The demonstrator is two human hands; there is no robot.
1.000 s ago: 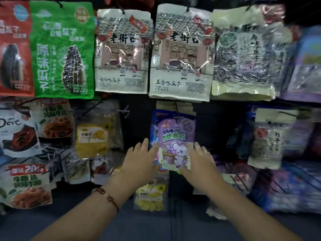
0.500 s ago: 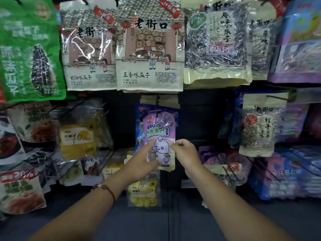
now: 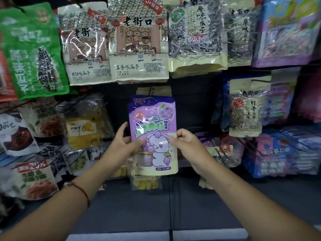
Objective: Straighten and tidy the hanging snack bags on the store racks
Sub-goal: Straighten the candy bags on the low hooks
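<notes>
A purple snack bag (image 3: 152, 122) with a cartoon rabbit hangs in the middle of the rack, in front of more purple bags on the same hook. My left hand (image 3: 122, 143) grips its left edge, thumb on the front and fingers behind. My right hand (image 3: 186, 141) pinches its right edge at about the same height. The bag hangs nearly upright, facing me.
Above hang two cream seed bags (image 3: 139, 42), a green bag (image 3: 33, 53) and a clear seed bag (image 3: 196, 33). A yellow mango bag (image 3: 82, 129) hangs left, a small seed bag (image 3: 246, 108) right, another yellow bag (image 3: 145, 183) below. Dark floor lies beneath.
Both hands went from resting beside the purple bag to gripping its edges. The bag now faces me squarely and looks larger. The view has shifted right and closer.
</notes>
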